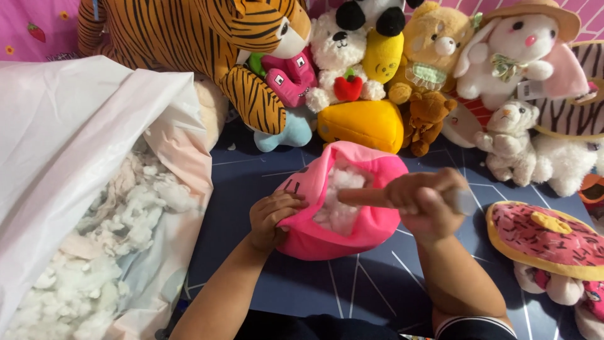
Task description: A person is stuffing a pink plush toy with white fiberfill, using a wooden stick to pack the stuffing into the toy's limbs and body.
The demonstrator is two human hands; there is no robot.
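Two hands at an open pink plush shell

Two bare hands worked at a bright pink, half-filled plush toy shell (343,220) lying on the dark blue mat with pale lines (352,289), a little right of the view's centre. The left hand (272,220) sat at the shell's 9 o'clock edge, its fingers curled and pressed together, pinching the pink fabric rim. The right hand (428,201) was at 3 o'clock, fingers wrapped in a fist around a smooth brown wooden stick (365,196), whose tip pointed toward 9 o'clock and lay in the loose white fibre stuffing (340,198) showing in the shell's opening.

From 8 to 10 o'clock lay a large white plastic bag (69,145), open, with heaped white fibre filling (113,245) spilling inside it. At 12 o'clock stood a crowded row of soft toys: an orange tiger with black stripes (207,44), a white teddy holding a red strawberry (343,63), a yellow wedge-shaped cushion (362,123), a small brown bear (428,119) and a white rabbit in a straw hat (522,53). At 4 o'clock, well apart from the shell, rested a flat pink doughnut-shaped plush with sprinkles (547,239).
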